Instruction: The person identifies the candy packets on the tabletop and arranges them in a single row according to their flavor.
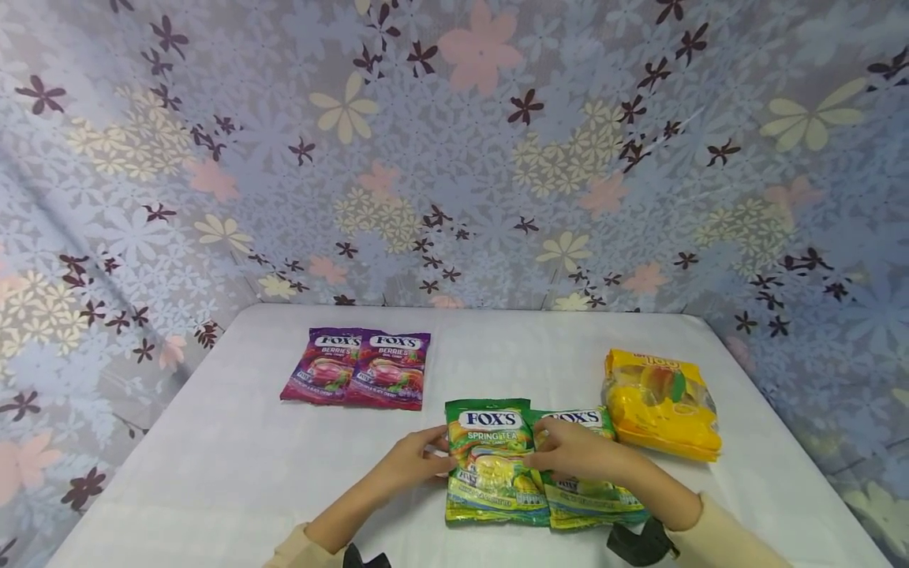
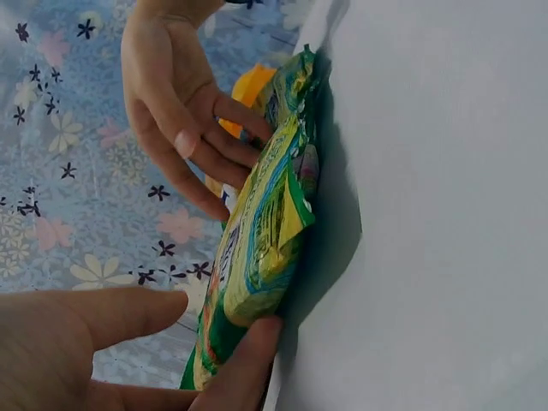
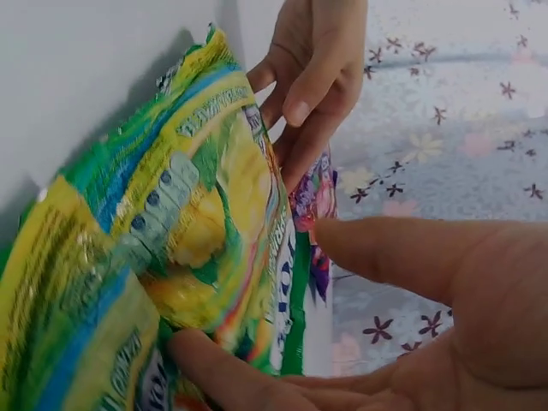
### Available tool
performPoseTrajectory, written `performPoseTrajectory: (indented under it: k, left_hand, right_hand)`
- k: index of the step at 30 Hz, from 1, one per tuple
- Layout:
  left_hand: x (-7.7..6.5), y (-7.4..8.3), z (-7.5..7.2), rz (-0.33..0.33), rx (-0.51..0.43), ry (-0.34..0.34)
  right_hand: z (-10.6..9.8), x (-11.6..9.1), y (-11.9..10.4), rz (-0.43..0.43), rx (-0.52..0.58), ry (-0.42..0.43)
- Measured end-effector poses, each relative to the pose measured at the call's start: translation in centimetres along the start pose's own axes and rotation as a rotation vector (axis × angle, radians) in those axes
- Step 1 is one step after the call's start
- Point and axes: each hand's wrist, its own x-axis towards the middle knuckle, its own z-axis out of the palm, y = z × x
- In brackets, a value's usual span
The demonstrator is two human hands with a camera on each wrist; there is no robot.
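Note:
Two green Fox's Spring Tea candy bags lie side by side on the white table. The left bag [image 1: 493,465] overlaps the edge of the right bag [image 1: 592,493]. At the left bag's left edge is my left hand [image 1: 419,459]; in the left wrist view a fingertip [image 2: 261,334] touches its side, while the thumb stands apart. My right hand [image 1: 578,451] lies over the right bag, with fingertips by the seam between the two. In the right wrist view one finger [image 3: 205,360] touches the packaging and the thumb [image 3: 377,253] is clear of it.
Two purple Fox's Berries bags overlap at the back left, one [image 1: 323,367] beside the other [image 1: 389,371]. A yellow candy bag [image 1: 663,410] lies to the right, close to the green bags. A flowered cloth [image 1: 454,158] hangs behind the white table [image 1: 234,450].

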Motion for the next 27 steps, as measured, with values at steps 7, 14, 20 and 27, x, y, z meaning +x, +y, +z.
performPoseTrajectory:
  k: [7, 14, 20, 27]
  left_hand:
    - [0.1, 0.1, 0.3, -0.011, -0.016, 0.018]
    - [0.2, -0.1, 0.8, -0.020, -0.114, 0.012]
    - [0.1, -0.5, 0.9, -0.023, -0.153, -0.001]
    - [0.2, -0.6, 0.5, -0.011, -0.045, -0.003]
  right_hand:
    - [0.0, 0.6, -0.2, 0.045, 0.095, -0.029]
    - [0.0, 0.7, -0.2, 0.081, 0.170, -0.070]
    - [0.2, 0.2, 1.1, 0.034, 0.343, -0.085]
    - [0.9, 0.3, 1.7, -0.027, 0.644, -0.101]
